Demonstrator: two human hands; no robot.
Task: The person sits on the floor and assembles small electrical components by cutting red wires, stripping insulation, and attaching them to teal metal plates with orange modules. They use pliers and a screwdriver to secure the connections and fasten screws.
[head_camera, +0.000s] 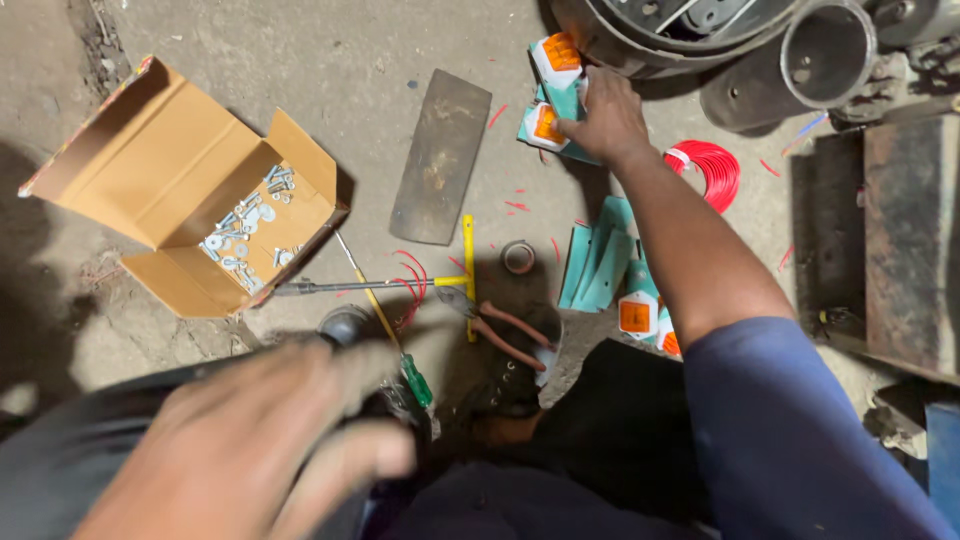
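Gripping teal lamp packet [562, 95], right hand [608, 118]; floor edge crowded.

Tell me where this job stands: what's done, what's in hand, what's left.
Done: the cardboard box of bolts is open, and cut red wire scraps lie by the pliers. In hand: the right hand has its grip on an orange lamp pack; the left hand is blurred, holding nothing visible. Left: more lamp packs and the red wire coil lie untouched.

Right hand [607, 118]: reaching out, fingers on a teal packet with orange lamp [556, 92].
Left hand [250, 450]: blurred, near the lens, grip indeterminate.
Cardboard box [150, 170]: open, bolts [248, 228] inside.
Pliers [500, 330]: on floor.
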